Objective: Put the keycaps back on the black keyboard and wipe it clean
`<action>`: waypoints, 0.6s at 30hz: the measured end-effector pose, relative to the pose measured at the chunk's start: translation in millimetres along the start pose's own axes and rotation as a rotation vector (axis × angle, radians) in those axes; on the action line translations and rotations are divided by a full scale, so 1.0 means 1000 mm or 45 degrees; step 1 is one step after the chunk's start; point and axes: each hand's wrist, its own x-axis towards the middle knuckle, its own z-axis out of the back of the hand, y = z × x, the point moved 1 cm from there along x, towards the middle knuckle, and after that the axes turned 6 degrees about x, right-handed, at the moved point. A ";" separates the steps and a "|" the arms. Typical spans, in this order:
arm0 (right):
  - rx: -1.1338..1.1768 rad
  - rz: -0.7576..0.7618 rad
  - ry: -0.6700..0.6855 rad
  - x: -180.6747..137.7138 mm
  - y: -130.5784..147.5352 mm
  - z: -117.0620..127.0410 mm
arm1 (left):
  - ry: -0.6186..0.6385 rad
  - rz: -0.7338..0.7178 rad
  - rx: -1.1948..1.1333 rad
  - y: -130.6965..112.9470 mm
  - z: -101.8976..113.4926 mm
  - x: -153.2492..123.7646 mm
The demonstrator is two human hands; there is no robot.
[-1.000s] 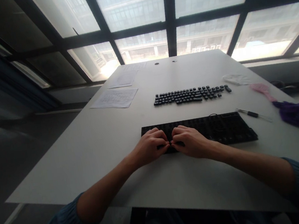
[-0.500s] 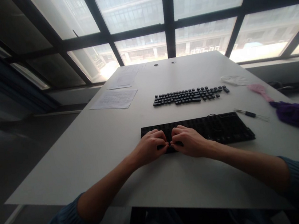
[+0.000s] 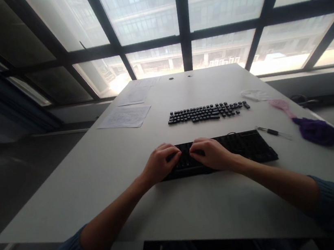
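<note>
A black keyboard (image 3: 250,147) lies on the white table in front of me, its key area dark and its details hard to make out. Over its left end is my left hand (image 3: 163,161), thumb and fingertips pinched together. To the right, my right hand (image 3: 209,152) hovers over or rests on the keys, also in a pinch. A gap with dark keys showing separates the two hands. Whatever either pinch holds, if anything, is too small or hidden. Beyond the keyboard, loose black keycaps (image 3: 205,113) are laid out in rows.
Right of the keyboard lies a wire tool with a black grip (image 3: 272,131). Farther right are a pink-handled thing with a purple fluffy end (image 3: 318,131) and a crumpled white piece (image 3: 255,95). Papers (image 3: 126,117) lie at the left. Windows stand behind the table (image 3: 100,183).
My hands, whose fingertips met over the keyboard, have drawn apart; the left has shifted left. The whole view has turned slightly, so the table's things appear lower and farther left.
</note>
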 end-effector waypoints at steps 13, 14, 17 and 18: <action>-0.778 -0.319 -0.019 0.083 -0.110 0.044 | -0.006 0.076 0.596 0.039 -0.062 0.153; -0.783 -0.304 -0.004 0.084 -0.112 0.043 | 0.008 0.073 0.622 0.040 -0.067 0.159; -0.786 -0.273 0.025 0.087 -0.115 0.039 | 0.041 0.058 0.651 0.043 -0.078 0.169; -0.790 -0.266 0.033 0.088 -0.115 0.038 | 0.055 0.054 0.661 0.044 -0.080 0.170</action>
